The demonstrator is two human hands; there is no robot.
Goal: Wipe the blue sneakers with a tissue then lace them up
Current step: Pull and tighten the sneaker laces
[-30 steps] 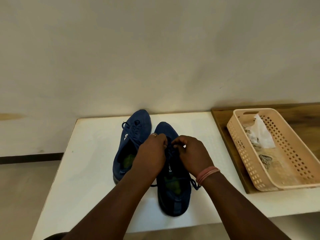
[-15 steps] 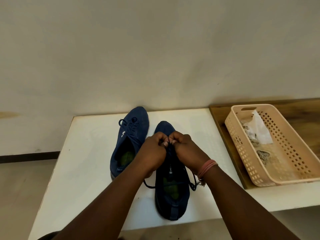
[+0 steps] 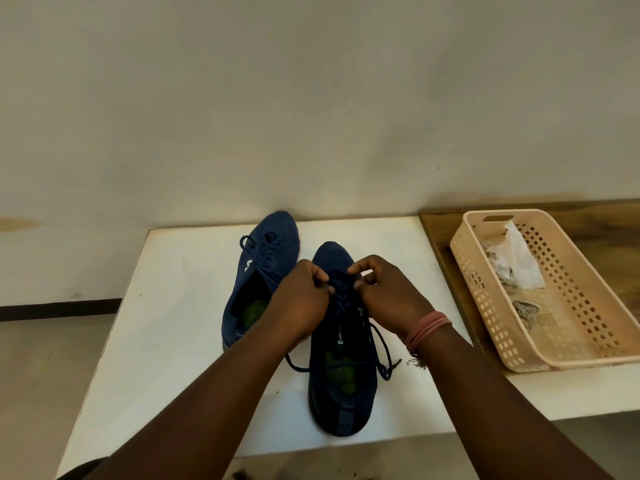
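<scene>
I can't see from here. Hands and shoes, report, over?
Left hand and right hand both pinching the lace on the near sneaker. Lace ends loose. Nothing blocking.

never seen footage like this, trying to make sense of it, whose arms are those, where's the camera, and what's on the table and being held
There is no machine here. The camera sits on a person's head and looks forward and down, so the two arms reaching in from the bottom are their own.

On the white table stand two blue sneakers. The left hand and the right hand both pinch the dark laces of the nearer sneaker; loose lace ends trail beside it. The other sneaker stands untouched to the left.

To the right, a peach plastic basket holds a crumpled white tissue.
</scene>
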